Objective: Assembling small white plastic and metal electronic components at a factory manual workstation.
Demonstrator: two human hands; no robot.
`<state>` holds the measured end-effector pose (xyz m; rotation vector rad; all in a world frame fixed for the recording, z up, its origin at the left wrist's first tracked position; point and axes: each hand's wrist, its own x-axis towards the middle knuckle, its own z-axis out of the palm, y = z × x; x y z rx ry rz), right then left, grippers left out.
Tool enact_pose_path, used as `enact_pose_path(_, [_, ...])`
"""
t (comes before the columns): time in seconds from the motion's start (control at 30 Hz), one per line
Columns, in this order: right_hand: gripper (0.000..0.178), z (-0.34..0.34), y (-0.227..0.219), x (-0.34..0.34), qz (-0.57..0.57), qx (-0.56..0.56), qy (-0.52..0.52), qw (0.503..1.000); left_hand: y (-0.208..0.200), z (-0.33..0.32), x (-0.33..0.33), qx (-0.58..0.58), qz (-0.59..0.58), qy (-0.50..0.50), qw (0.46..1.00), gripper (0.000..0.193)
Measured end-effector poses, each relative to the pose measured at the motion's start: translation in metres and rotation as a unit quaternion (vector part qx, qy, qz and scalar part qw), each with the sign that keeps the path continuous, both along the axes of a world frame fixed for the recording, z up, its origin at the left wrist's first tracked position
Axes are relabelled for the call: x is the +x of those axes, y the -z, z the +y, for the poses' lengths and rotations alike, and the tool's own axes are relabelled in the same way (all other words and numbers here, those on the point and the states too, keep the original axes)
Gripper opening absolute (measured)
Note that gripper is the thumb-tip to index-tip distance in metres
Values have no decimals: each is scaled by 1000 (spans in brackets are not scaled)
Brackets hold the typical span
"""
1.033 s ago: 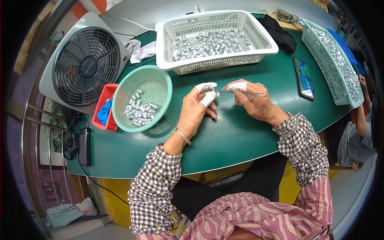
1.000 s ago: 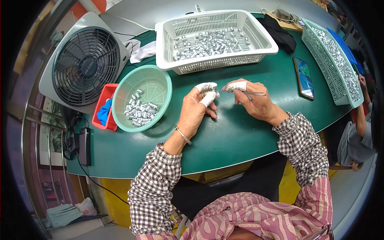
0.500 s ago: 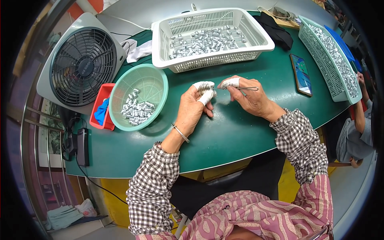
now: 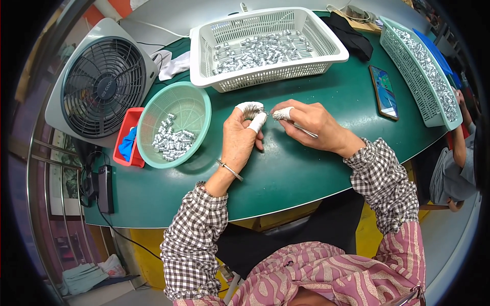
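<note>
Both hands are up over the middle of the green counter [image 4: 306, 168], fingertips nearly meeting. The left hand [image 4: 242, 135] is curled in, its taped thumb and forefinger pinched together on what looks like a tiny metal piece [image 4: 266, 113], though it is too small to make out properly. The right hand [image 4: 309, 122] is closed too, one taped finger pressed to that same spot and a thin metal tool [image 4: 305, 131] lying along the palm, gripped like a pen. So the small piece sits right between the two hands, just above the counter, in front of the big white basket [image 4: 326, 43] heaped with silvery parts. To the person's left there's a round green basket [image 4: 196, 99] with a smaller pile of the same shiny bits, and beside it a red tray [image 4: 128, 130] with something blue in it, then a grey fan [image 4: 102, 86]. Off to the right lies a phone [image 4: 384, 92], face up, and a long green basket [image 4: 408, 66] full of more metal parts. I'd judge that little piece to be hard, stiff and very light, and slick enough to slip away; it wants a fingertip pinch across its sides, and the tape on those fingers should help the grip. Another person's arm [image 4: 459, 140] shows at the far right edge.
</note>
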<state>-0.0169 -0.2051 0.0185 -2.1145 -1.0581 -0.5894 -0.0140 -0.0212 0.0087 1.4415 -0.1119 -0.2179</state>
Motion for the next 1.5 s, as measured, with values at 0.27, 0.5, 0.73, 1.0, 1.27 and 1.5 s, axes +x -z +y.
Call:
enact_pose_path(0.27, [8, -2, -1, -2, 132, 60, 14, 989, -3, -1, -3, -13, -22, -4, 1000, 21])
enact_pose_path(0.5, [10, 2, -2, -4, 133, 47, -4, 990, -1, 4, -1, -153, 61, 33, 986, 21])
enact_pose_path(0.73, [15, 2, -5, -6, 139, 42, -22, 989, -5, 3, -3, -233, 137, 127, 954, 29])
enact_pose_path(1.0, [15, 14, 7, -9, -38, -135, 70, 988, 0, -2, -5, -142, 89, 66, 984, 29])
enact_pose_path(1.27, [19, 23, 14, -10, 15, -24, 47, 998, -5, -5, -9, -152, 101, 65, 981, 27])
enact_pose_path(1.5, [24, 43, -4, -12, 252, 182, 17, 950, 3, -1, -11, -193, 109, 67, 973, 26])
